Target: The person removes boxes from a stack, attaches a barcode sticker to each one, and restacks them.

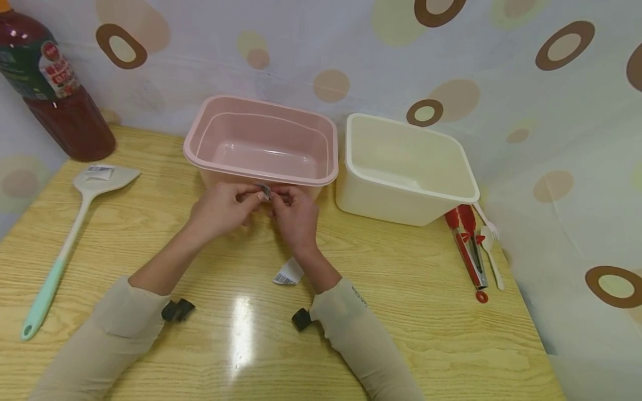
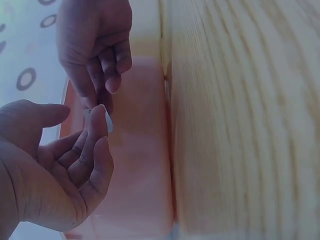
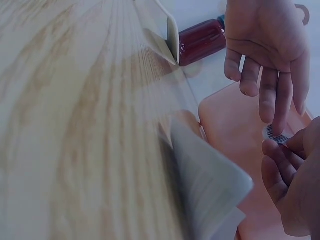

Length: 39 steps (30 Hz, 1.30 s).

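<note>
Close to the front side of the pink tub (image 1: 263, 178), my two hands meet at a small barcode sticker (image 1: 266, 191). My right hand (image 1: 297, 220) pinches it between thumb and fingers. From the other side, a fingertip of my left hand (image 1: 220, 211) touches the sticker (image 3: 276, 135); in both wrist views the left thumb (image 2: 54, 115) stands apart from it. A second white label with a barcode (image 1: 288, 273) lies on the wooden table (image 1: 241, 367), beside my right wrist. Nothing shows inside the pink tub.
A cream tub (image 1: 386, 203) stands right of the pink one. Red-tipped tongs (image 1: 468, 250), a spoon (image 1: 494, 262) and a fork (image 1: 489, 223) lie near the table's right edge. At left are a labelled turner (image 1: 72, 234) and a tall red bottle (image 1: 70, 122). A patterned sheet (image 1: 301, 50) hangs behind.
</note>
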Each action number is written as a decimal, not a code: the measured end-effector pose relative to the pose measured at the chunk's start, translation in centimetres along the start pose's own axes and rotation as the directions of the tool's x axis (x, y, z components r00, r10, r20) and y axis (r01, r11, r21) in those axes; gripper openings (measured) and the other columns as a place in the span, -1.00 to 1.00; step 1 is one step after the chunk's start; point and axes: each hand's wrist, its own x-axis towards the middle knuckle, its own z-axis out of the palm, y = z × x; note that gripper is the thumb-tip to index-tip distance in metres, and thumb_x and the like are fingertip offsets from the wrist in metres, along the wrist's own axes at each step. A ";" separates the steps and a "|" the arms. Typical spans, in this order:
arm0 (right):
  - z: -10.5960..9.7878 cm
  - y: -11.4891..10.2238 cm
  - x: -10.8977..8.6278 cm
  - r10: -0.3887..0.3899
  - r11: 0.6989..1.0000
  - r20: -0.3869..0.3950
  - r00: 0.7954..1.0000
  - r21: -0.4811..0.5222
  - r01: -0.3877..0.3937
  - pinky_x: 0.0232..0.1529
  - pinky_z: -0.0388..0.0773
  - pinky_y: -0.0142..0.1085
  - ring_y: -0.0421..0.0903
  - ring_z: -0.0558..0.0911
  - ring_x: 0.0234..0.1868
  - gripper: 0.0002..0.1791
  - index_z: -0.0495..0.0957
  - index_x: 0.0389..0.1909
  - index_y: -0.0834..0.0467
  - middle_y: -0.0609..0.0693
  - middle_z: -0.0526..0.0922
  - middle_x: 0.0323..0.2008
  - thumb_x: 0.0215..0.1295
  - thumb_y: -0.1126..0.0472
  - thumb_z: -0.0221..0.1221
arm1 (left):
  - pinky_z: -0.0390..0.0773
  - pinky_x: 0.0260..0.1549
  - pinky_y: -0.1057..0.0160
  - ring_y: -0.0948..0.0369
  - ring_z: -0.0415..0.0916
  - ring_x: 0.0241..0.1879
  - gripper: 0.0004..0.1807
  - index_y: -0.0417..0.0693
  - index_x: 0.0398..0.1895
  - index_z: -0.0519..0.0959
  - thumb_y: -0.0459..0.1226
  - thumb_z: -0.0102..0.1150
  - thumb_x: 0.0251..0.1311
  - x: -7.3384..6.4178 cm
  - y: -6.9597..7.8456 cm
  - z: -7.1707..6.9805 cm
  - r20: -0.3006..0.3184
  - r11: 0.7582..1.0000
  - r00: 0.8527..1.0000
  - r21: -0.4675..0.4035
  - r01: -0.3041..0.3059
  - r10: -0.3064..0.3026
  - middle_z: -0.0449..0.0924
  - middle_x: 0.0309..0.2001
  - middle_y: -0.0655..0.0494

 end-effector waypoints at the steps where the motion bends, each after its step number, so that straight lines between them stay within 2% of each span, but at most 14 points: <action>1: 0.0 0.0 0.0 -0.001 1.000 0.000 1.000 0.001 0.001 -0.51 0.64 -0.43 -0.02 0.75 -0.52 -0.85 0.72 -0.17 0.29 0.13 0.81 -0.26 0.36 0.29 0.27 | 0.47 -0.51 0.19 0.18 0.63 -0.51 -0.58 0.05 0.19 0.66 0.01 0.06 0.45 0.0 0.0 0.0 0.001 1.000 1.000 -0.008 0.000 0.000 0.80 -0.23 -0.01; 6: 0.1 0.1 0.0 -0.011 1.000 -0.002 1.000 0.008 0.011 -0.51 0.64 -0.43 0.03 0.76 -0.51 -0.85 0.71 -0.18 0.30 0.15 0.81 -0.27 0.36 0.29 0.27 | 0.47 -0.53 0.20 0.18 0.66 -0.51 -0.59 0.04 0.18 0.67 0.00 0.06 0.46 0.1 -0.2 0.0 -0.001 0.999 1.000 -0.033 0.002 -0.002 0.79 -0.22 -0.03; 13: 0.2 0.3 0.0 -0.015 1.000 0.001 1.000 0.015 0.015 -0.52 0.64 -0.43 0.10 0.77 -0.49 -0.86 0.71 -0.19 0.30 0.16 0.81 -0.28 0.36 0.29 0.28 | 0.45 -0.47 0.18 0.21 0.64 -0.47 -0.57 0.05 0.19 0.66 0.03 0.06 0.45 0.1 -0.4 0.0 -0.018 1.000 1.000 -0.013 0.011 -0.011 0.80 -0.23 0.03; 25: 0.3 0.3 -0.1 0.024 0.999 -0.001 1.000 0.043 -0.024 -0.52 0.64 -0.41 0.09 0.77 -0.49 -0.85 0.70 -0.19 0.30 0.18 0.81 -0.30 0.37 0.28 0.26 | 0.44 -0.43 0.15 0.18 0.61 -0.43 -0.58 0.10 0.16 0.68 0.06 0.05 0.44 0.2 -0.3 -0.1 -0.024 0.999 1.000 0.038 0.005 -0.004 0.79 -0.23 0.09; 33: 0.3 0.3 -0.1 0.021 0.998 -0.010 1.000 0.053 -0.020 -0.52 0.66 -0.38 -0.06 0.75 -0.53 -0.85 0.71 -0.17 0.30 0.19 0.81 -0.27 0.38 0.28 0.26 | 0.44 -0.41 0.14 0.18 0.61 -0.42 -0.58 0.10 0.15 0.68 0.06 0.05 0.44 0.1 -0.2 -0.1 -0.029 0.999 1.000 0.034 0.003 -0.002 0.79 -0.24 0.11; 39: 0.2 0.4 -0.1 0.001 0.999 -0.011 1.000 0.042 -0.001 -0.52 0.66 -0.40 0.04 0.78 -0.50 -0.84 0.71 -0.17 0.31 0.18 0.81 -0.28 0.38 0.29 0.26 | 0.45 -0.43 0.16 0.18 0.64 -0.40 -0.57 0.09 0.19 0.66 0.05 0.05 0.45 0.1 -0.3 -0.1 -0.028 1.000 1.000 0.031 0.003 -0.002 0.80 -0.22 0.11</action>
